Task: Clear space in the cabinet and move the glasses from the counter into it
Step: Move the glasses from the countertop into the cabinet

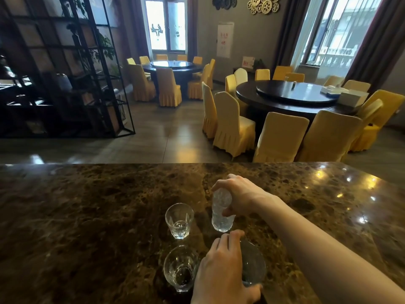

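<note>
1. Far left, beyond the tabletop [87, 205], a black metal shelf unit [65, 69] stands on the floor.
2. On the dark marbled tabletop, four clear glasses sit in a loose square. The far-left glass [179, 220] stands upright and free, with no hand on it.
3. Nearer to you, the near-left glass [180, 268] also stands upright and untouched, just beside your left hand.
4. Your left hand [221, 273] comes in from the near edge and curls over the near-right glass [252, 266]. The grip wraps its rim and side, with the fingers on the far side, and the glass looks to rest on the tabletop.
5. The far-right glass [221, 211] stands beyond that one, upright, base on the tabletop.
6. Your right hand [238, 196] reaches in from the right and closes around the upper part of that far-right glass, thumb on the near side and fingers over the top.
7. Far right, round dining tables [295, 95] with yellow-covered chairs [280, 137] fill the room behind.
</note>
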A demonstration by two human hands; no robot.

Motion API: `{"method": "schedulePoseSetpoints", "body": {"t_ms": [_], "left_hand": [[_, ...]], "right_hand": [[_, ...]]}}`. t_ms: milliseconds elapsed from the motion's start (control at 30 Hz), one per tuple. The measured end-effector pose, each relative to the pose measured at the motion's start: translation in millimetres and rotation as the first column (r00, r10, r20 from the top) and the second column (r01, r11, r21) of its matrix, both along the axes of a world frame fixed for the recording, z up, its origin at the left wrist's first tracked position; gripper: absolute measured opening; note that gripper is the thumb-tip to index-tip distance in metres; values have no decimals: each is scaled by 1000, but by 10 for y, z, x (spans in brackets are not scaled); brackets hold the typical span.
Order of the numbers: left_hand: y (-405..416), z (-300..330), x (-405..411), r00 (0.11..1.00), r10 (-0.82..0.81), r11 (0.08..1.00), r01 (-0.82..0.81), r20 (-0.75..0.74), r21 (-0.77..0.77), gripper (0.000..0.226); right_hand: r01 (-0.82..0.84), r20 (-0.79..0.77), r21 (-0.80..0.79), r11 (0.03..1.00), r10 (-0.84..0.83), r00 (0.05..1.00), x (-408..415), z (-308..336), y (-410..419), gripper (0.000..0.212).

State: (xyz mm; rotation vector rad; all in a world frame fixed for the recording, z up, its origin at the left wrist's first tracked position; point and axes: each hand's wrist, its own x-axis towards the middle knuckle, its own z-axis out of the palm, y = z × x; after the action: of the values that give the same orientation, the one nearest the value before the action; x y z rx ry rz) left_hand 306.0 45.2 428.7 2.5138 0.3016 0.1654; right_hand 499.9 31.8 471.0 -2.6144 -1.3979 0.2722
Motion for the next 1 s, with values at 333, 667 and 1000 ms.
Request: {"method": "schedulePoseSetpoints", "body": {"t_ms": [333,667,1000], "left_hand": [[36,-43,-10,999,5,999,-4,39,-37,93],[98,-7,-134,998,-22,1000,22,57,6,104],[685,-102,-887,936,301,942,-321,183,95,51]], "right_hand": [[12,-3,-7,1000,-12,1000,-38,-11,-24,76],[25,-38,-48,999,-27,999,-109,84,-42,81],[-165,92,144,976,152,984,-466,293,166,24]]}}
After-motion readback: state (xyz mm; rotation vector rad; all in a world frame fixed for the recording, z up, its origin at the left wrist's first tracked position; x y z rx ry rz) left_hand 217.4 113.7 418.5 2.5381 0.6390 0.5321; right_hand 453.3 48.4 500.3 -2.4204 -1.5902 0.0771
